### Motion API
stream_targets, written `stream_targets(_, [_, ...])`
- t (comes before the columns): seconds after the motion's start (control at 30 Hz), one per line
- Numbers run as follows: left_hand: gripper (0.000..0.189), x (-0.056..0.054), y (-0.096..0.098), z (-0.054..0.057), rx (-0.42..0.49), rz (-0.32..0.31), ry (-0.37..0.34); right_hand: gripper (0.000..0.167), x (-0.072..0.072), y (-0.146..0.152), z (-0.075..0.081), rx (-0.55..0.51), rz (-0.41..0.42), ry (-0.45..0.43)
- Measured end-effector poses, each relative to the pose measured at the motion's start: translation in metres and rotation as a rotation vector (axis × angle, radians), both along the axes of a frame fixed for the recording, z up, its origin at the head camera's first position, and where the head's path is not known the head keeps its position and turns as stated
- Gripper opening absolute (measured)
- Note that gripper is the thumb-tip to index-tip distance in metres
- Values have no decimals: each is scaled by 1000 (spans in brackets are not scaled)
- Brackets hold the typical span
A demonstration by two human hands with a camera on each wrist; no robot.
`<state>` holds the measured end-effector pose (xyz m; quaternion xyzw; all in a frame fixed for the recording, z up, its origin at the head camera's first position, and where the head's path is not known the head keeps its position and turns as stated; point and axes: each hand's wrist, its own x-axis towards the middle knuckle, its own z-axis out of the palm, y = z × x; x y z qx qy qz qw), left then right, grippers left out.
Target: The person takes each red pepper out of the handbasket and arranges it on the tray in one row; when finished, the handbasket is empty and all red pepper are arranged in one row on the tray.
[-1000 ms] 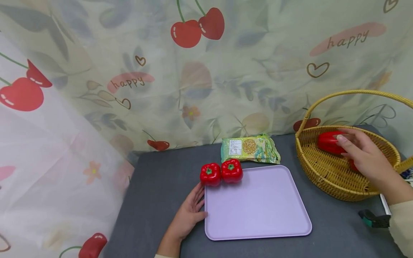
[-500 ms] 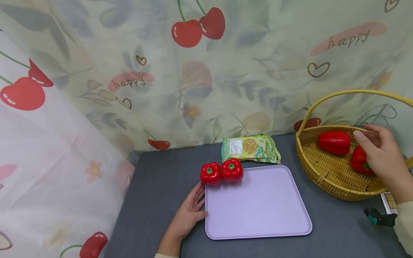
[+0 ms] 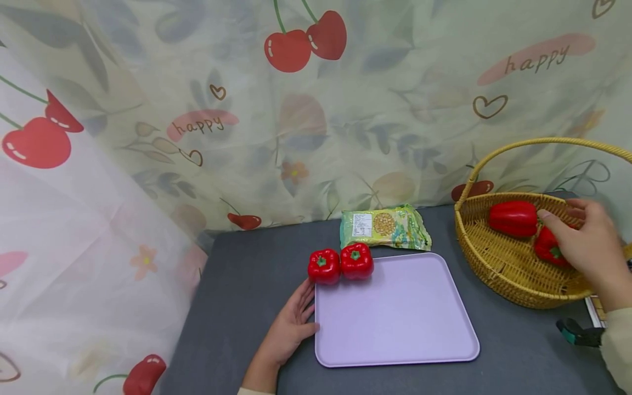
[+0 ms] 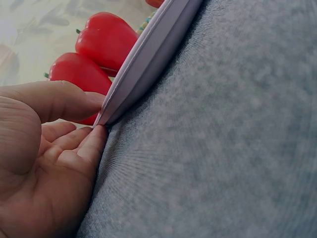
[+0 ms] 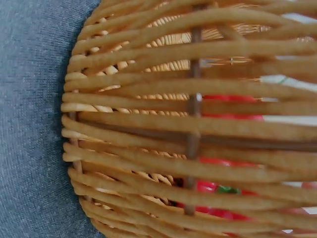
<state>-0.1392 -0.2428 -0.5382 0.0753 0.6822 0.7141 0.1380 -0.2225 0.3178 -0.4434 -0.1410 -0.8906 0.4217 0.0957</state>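
My left hand (image 3: 288, 332) lies at the left edge of the lilac tray (image 3: 395, 312), its fingers nearly straight. In the left wrist view its thumb and fingertips touch the tray's rim (image 4: 143, 64). Two red bell peppers, a left one (image 3: 324, 267) and a right one (image 3: 357, 261), stand side by side at the tray's far left corner. Inside the wicker basket (image 3: 494, 282), my right hand (image 3: 587, 238) is spread over a red bell pepper (image 3: 548, 245), covering part of it. Its thumb is straight, near the stem end of another red bell pepper (image 3: 513, 218).
A green and yellow food packet (image 3: 385, 227) lies behind the tray. The basket's tall handle (image 3: 543, 141) arches over the right hand. A black and green object (image 3: 577, 333) lies in front of the basket. A patterned cloth (image 3: 316, 137) hangs behind the grey table (image 3: 247, 307).
My right hand has let go of one bell pepper in the basket and moved right, over the other, which has shifted slightly. The left hand stays at the tray's edge.
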Motion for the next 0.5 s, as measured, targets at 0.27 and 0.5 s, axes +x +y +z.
stream_targets(0.27, [104,0,1,0,-4,0,-10,91,-5,7,-18,123,98,-89])
stream_targets(0.5, [104,-1,0,-1,-7,1,-10,88,-10,12,-33,221,279,-98])
